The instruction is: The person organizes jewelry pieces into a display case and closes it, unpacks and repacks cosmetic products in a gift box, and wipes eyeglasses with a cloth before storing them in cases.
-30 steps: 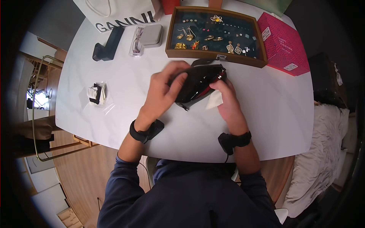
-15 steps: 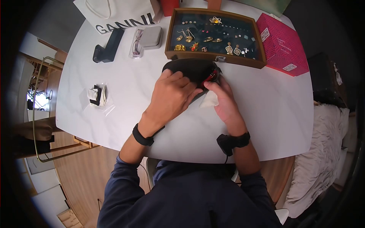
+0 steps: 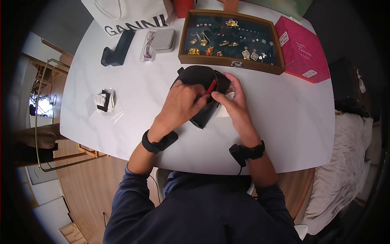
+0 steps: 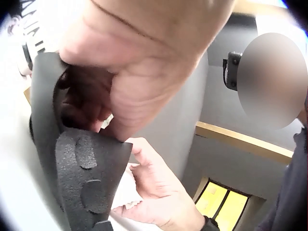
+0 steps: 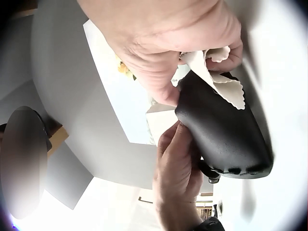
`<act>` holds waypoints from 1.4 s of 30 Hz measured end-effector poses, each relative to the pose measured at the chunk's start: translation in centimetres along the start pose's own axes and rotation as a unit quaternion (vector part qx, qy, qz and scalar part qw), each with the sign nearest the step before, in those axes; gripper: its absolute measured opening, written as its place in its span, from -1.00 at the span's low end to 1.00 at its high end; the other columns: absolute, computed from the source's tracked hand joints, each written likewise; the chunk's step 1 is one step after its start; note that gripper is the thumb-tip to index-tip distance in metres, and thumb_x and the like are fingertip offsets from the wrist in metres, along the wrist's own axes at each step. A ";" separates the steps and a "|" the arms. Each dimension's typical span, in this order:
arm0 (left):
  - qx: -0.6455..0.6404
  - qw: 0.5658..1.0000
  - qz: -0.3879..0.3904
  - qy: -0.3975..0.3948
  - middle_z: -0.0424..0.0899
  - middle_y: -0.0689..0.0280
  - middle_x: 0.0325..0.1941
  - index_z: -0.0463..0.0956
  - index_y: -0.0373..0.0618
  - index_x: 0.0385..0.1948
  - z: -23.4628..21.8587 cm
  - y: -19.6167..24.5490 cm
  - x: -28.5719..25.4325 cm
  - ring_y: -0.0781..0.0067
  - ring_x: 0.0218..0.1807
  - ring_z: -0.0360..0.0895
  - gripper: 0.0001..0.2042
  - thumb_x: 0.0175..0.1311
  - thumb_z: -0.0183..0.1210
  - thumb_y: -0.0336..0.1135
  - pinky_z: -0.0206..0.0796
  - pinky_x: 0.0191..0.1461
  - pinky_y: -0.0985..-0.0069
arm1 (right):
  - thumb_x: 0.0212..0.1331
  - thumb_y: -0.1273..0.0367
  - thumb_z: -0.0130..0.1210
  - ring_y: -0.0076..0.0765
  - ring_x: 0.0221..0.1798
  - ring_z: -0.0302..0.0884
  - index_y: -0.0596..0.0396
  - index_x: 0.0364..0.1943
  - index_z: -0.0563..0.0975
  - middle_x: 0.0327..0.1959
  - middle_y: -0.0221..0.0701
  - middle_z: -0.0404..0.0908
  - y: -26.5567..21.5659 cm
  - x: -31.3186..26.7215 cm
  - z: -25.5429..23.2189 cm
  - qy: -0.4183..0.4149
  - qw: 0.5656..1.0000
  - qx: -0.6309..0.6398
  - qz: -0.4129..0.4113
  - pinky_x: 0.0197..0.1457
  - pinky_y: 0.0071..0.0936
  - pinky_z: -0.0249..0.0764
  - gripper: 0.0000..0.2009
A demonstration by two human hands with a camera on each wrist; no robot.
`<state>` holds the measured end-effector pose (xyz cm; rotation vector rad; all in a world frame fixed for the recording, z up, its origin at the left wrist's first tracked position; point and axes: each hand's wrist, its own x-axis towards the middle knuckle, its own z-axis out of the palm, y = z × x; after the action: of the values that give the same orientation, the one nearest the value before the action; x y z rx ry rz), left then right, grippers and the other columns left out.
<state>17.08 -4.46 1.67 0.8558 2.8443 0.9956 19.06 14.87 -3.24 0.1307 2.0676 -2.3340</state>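
Note:
A black leather case [image 3: 205,116] with a gaping mouth is between both hands, close over the white table. Something red [image 3: 212,86] shows in its mouth. My left hand [image 3: 180,103] grips the case from the left, its curled fingers reaching into the opening in the left wrist view, where they are partly hidden. A black flap [image 4: 72,192] with round dots hangs below them. With thumb and fingers, my right hand [image 3: 235,103] holds the case's right side. A cream cleaning cloth [image 5: 226,89] with a scalloped edge is caught between that hand and the leather.
Behind the case stands a glass-topped jewellery box [image 3: 227,61], with a pink box [image 3: 302,53] beside it. Farther left are a grey case [image 3: 164,40], glasses in clear wrap [image 3: 148,51], a dark long box [image 3: 122,46] and a white paper bag [image 3: 122,12]. Folded cloths [image 3: 106,101] lie at left.
The case has turned and tipped so that its mouth faces up, and its lower end points toward the body. My left hand has moved from its edge to the opening.

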 end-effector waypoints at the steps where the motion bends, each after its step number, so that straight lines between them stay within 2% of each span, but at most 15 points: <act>1: -0.001 1.000 0.003 -0.002 0.65 0.08 -0.47 0.63 -0.18 -0.31 0.0 -0.1 0.0 0.04 -0.39 0.52 -0.90 0.25 0.28 -0.37 0.27 -0.07 0.31 | 0.17 0.38 0.40 -0.42 0.18 0.46 0.17 0.40 0.34 0.09 -0.28 0.54 -0.1 0.0 0.0 0.000 1.000 0.000 0.000 0.23 -0.44 0.46 -0.30; 7: -0.110 0.989 -0.078 -0.064 0.61 0.19 -0.56 0.58 -0.30 -0.33 -0.5 0.2 0.1 0.42 -0.54 0.54 -0.87 0.33 0.23 -0.40 0.31 -0.39 0.40 | 0.20 0.37 0.37 -0.47 0.08 0.52 0.21 0.25 0.49 0.06 -0.29 0.57 -0.1 0.5 -0.8 0.008 1.000 0.023 0.009 0.13 -0.52 0.50 -0.47; 10: -0.147 0.975 -0.159 -0.049 0.60 0.29 -0.58 0.58 -0.32 -0.32 -0.5 0.3 0.2 0.65 -0.51 0.47 -0.84 0.37 0.22 -0.38 0.30 -0.40 0.51 | 0.21 0.38 0.35 -0.49 0.01 0.54 0.21 0.24 0.50 0.01 -0.32 0.59 0.7 0.7 -1.0 0.031 0.999 -0.027 -0.021 0.06 -0.55 0.51 -0.50; 18: -0.228 0.963 -0.140 0.035 0.66 0.42 -0.44 0.68 -0.34 -0.20 -3.6 -2.7 -0.4 0.76 -0.40 0.44 -0.79 0.44 0.19 -0.33 0.25 -0.32 0.68 | 0.18 0.44 0.30 -0.57 -0.10 0.48 0.21 0.10 0.54 -0.06 -0.40 0.57 1.5 1.3 -2.9 0.049 0.998 -0.028 0.023 -0.03 -0.57 0.42 -0.61; 22: -0.403 0.903 -0.147 -0.002 0.52 0.49 -0.49 0.68 -0.26 -0.18 -5.6 -3.7 -0.4 0.80 -0.45 0.33 -0.73 0.48 0.21 -0.19 0.14 -0.34 0.78 | 0.16 0.49 0.18 -0.57 -0.13 0.39 0.18 0.05 0.54 -0.06 -0.43 0.48 -0.2 0.8 -2.0 0.146 0.989 -0.026 -0.020 -0.06 -0.58 0.36 -0.66; 25: -0.670 0.730 -0.130 -0.019 0.58 0.41 -0.33 0.57 -0.26 -0.05 -4.4 -3.0 0.4 0.70 -0.41 0.44 -0.71 0.53 0.14 -0.17 0.35 -0.33 0.69 | 0.13 0.52 0.08 -0.56 -0.15 0.31 0.16 0.05 0.53 -0.07 -0.45 0.40 -1.6 0.5 -1.8 0.195 0.977 0.074 -0.041 -0.06 -0.59 0.32 -0.65; 26: -0.691 0.680 -0.238 0.059 0.64 0.31 -0.27 0.55 -0.24 -0.11 -3.4 -1.2 0.1 0.57 -0.33 0.59 -0.72 0.54 0.11 -0.16 0.48 -0.29 0.62 | 0.13 0.55 0.03 -0.56 -0.15 0.33 0.16 0.05 0.53 -0.05 -0.43 0.41 -1.4 0.6 -2.4 0.173 0.979 0.101 -0.036 -0.05 -0.60 0.31 -0.65; 28: -0.717 0.652 -0.246 -0.013 0.67 0.23 -0.25 0.54 -0.21 -0.14 -1.7 -2.1 -0.1 0.41 -0.29 0.68 -0.75 0.54 0.11 -0.18 0.53 -0.32 0.58 | 0.13 0.58 -0.02 -0.56 -0.16 0.35 0.16 0.06 0.53 -0.03 -0.42 0.42 -0.9 0.8 -3.2 0.152 0.980 0.127 -0.031 -0.04 -0.60 0.31 -0.64; 31: -0.743 0.621 -0.236 -0.084 0.72 0.40 -0.12 0.58 -0.19 -0.03 0.2 -2.5 0.0 0.67 -0.33 0.71 -0.76 0.55 0.13 -0.20 0.59 -0.32 0.70 | 0.17 0.62 -0.03 -0.54 -0.15 0.42 0.17 0.07 0.52 -0.02 -0.42 0.45 -0.8 0.9 -3.2 0.076 0.981 0.179 -0.020 -0.02 -0.61 0.33 -0.64; 32: -0.743 0.621 -0.236 -0.084 0.72 0.40 -0.12 0.58 -0.19 -0.03 0.6 -2.3 0.1 0.67 -0.33 0.71 -0.76 0.55 0.13 -0.20 0.59 -0.32 0.70 | 0.18 0.65 -0.01 -0.54 -0.12 0.47 0.17 0.04 0.54 -0.03 -0.41 0.49 -0.9 0.7 -2.8 0.113 0.980 0.136 -0.090 -0.02 -0.60 0.38 -0.67; 34: -0.775 0.527 -0.341 -0.065 0.70 0.43 -0.09 0.56 -0.17 0.01 1.2 -1.7 0.3 0.70 -0.30 0.70 -0.79 0.57 0.07 -0.27 0.58 -0.30 0.74 | 0.19 0.68 0.01 -0.53 -0.09 0.52 0.18 0.00 0.57 -0.03 -0.40 0.53 -2.0 0.3 -1.7 0.150 0.971 0.093 -0.161 -0.03 -0.59 0.42 -0.69; 36: -0.768 0.571 -0.268 -0.111 0.70 0.43 -0.10 0.55 -0.17 0.03 1.3 -1.4 0.1 0.72 -0.28 0.70 -0.80 0.58 0.03 -0.31 0.58 -0.30 0.75 | 0.13 0.70 0.16 -0.46 -0.08 0.61 0.16 -0.12 0.62 -0.12 -0.39 0.62 -3.4 -0.2 -0.9 0.237 0.901 -0.088 -0.352 -0.07 -0.54 0.52 -0.74; 37: -0.753 0.609 -0.193 -0.157 0.69 0.44 -0.11 0.54 -0.16 0.05 1.4 -1.2 -0.1 0.75 -0.26 0.69 -0.80 0.59 -0.01 -0.35 0.57 -0.30 0.77 | 0.13 0.70 0.16 -0.46 -0.08 0.61 0.16 -0.12 0.62 -0.12 -0.39 0.62 -3.8 -0.6 -0.7 0.236 0.901 -0.088 -0.352 -0.07 -0.54 0.52 -0.74; 39: -0.725 0.641 -0.215 -0.131 0.68 0.44 -0.12 0.53 -0.16 0.07 1.5 0.4 -0.3 0.77 -0.26 0.68 -0.79 0.58 -0.03 -0.37 0.56 -0.31 0.78 | 0.05 0.70 0.24 -0.33 -0.15 0.66 0.15 -0.19 0.65 -0.15 -0.32 0.66 -4.2 -1.1 -0.4 0.186 0.856 -0.269 -0.400 -0.13 -0.45 0.57 -0.75; 42: -0.695 0.667 -0.255 -0.087 0.68 0.45 -0.16 0.53 -0.18 0.08 1.4 0.9 -0.5 0.80 -0.32 0.66 -0.79 0.56 -0.03 -0.42 0.52 -0.37 0.82 | 0.00 0.69 0.24 -0.13 -0.19 0.65 0.16 -0.20 0.67 -0.13 -0.26 0.69 -4.0 -1.0 0.5 0.138 0.841 -0.273 -0.446 -0.11 -0.33 0.58 -0.74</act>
<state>18.22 -3.27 0.98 -0.0648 1.1751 2.1159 19.70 14.77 0.81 -0.6948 3.3964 -1.9446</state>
